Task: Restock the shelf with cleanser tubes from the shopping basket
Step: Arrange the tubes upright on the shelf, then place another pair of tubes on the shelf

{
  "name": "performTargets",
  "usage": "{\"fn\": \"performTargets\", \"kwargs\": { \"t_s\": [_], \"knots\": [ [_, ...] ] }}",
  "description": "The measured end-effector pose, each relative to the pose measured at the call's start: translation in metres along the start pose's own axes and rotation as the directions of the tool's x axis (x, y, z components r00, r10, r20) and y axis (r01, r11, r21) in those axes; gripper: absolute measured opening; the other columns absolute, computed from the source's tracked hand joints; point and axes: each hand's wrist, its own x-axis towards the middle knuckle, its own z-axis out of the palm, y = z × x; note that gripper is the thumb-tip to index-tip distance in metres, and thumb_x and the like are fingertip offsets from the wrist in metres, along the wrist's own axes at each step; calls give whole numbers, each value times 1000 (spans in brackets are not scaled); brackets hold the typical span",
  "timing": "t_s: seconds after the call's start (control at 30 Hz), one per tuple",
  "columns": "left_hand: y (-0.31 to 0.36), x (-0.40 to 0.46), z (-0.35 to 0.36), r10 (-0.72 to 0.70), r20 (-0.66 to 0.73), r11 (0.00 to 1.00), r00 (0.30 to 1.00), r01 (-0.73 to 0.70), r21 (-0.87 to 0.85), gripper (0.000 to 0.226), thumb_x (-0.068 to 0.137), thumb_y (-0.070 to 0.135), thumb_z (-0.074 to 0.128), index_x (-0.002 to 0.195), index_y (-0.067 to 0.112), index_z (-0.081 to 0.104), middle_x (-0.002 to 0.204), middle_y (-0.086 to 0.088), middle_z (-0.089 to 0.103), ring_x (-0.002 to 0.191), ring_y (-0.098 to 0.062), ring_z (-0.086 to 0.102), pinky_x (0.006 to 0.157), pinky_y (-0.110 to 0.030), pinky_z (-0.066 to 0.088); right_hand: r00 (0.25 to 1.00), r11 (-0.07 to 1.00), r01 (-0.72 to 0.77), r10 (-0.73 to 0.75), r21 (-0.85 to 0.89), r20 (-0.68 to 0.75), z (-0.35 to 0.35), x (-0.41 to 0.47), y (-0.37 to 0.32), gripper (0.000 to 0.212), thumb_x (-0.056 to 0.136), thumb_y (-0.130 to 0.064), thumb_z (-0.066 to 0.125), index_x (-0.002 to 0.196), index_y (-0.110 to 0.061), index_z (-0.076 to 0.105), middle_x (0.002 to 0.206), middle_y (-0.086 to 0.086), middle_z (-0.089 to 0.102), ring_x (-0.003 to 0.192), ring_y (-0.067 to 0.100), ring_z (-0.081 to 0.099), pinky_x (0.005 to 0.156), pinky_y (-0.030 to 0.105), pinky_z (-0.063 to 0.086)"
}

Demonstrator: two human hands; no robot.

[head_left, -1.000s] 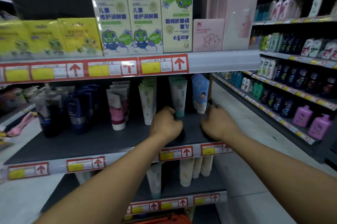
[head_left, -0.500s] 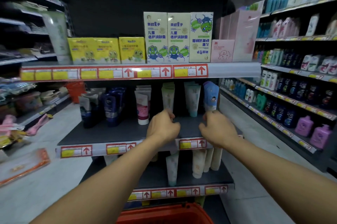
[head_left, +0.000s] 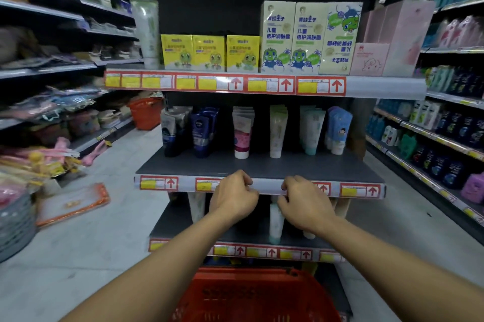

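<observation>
The middle shelf (head_left: 262, 164) of the end display holds rows of upright cleanser tubes: dark blue ones (head_left: 201, 133), a pink-and-white row (head_left: 242, 133), pale green ones (head_left: 277, 130), teal-capped ones (head_left: 311, 127) and light blue ones (head_left: 337, 127). My left hand (head_left: 233, 197) and my right hand (head_left: 303, 203) hover side by side at the shelf's front edge, fingers curled, nothing in either. A red shopping basket (head_left: 256, 295) sits below my arms at the bottom of the view; its contents are too blurred to tell. More tubes (head_left: 276, 219) stand on the lower shelf behind my hands.
Yellow and cream boxes (head_left: 277, 38) and pink boxes (head_left: 387, 41) fill the top shelf. Aisle shelving with bottles (head_left: 445, 143) runs along the right. On the left are shelves of packaged goods (head_left: 52, 106), a second red basket (head_left: 145, 112) and an orange-edged packet (head_left: 73, 203) on the floor.
The view has pulled back from the shelf. Both hands have drawn back from among the tubes to the shelf's front edge. The red basket has come into sight below.
</observation>
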Motion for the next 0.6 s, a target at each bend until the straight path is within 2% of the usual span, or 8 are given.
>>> {"fn": "performTargets", "kwargs": {
  "t_s": [0.1, 0.2, 0.33, 0.43, 0.5, 0.6],
  "knots": [
    [-22, -10, 5, -24, 23, 1000, 999, 24, -1, 13, 85, 27, 67, 95, 32, 60, 91, 10, 67, 90, -17, 65, 83, -39, 58, 998, 999, 14, -15, 29, 55, 21, -10, -8, 26, 89, -36, 53, 104, -17, 61, 110, 4, 62, 103, 27, 60, 78, 38, 53],
    [-45, -18, 15, -73, 59, 997, 996, 73, 4, 11, 84, 25, 66, 93, 31, 63, 90, 8, 68, 90, -18, 66, 84, -39, 58, 994, 998, 49, -53, 42, 96, 45, -18, -11, 31, 91, -38, 55, 112, -17, 61, 116, 4, 62, 109, 26, 59, 83, 39, 53],
    [-79, -32, 35, -119, 141, 992, 983, 112, 61, 4, 84, 28, 62, 83, 31, 62, 92, 7, 69, 87, -21, 66, 76, -35, 55, 986, 998, 41, -49, 52, 160, 77, -30, -14, 29, 92, -39, 53, 112, -18, 60, 113, 3, 63, 104, 27, 61, 79, 40, 55],
    [-106, -41, 54, -175, 170, 983, 970, 161, 89, 6, 83, 27, 61, 78, 29, 64, 88, 7, 71, 88, -23, 67, 79, -39, 57, 975, 997, 25, -40, 70, 220, 107, -43, -11, 25, 91, -37, 53, 106, -19, 59, 110, 4, 62, 98, 29, 61, 76, 41, 55],
    [-125, -47, 70, -212, 195, 975, 957, 195, 102, 6, 82, 27, 61, 78, 26, 65, 85, 6, 72, 87, -23, 67, 78, -37, 57, 961, 997, -6, -15, 74, 277, 128, -54, -9, 24, 90, -37, 53, 104, -18, 59, 108, 6, 62, 98, 30, 62, 77, 42, 55],
    [-156, -55, 96, -271, 245, 961, 931, 246, 125, 8, 86, 28, 59, 81, 24, 65, 91, 1, 74, 90, -26, 69, 80, -37, 57, 928, 996, -48, 18, 71, 372, 162, -72, -1, 25, 90, -36, 54, 103, -15, 59, 108, 8, 63, 100, 30, 63, 78, 39, 54]
  ]
}}
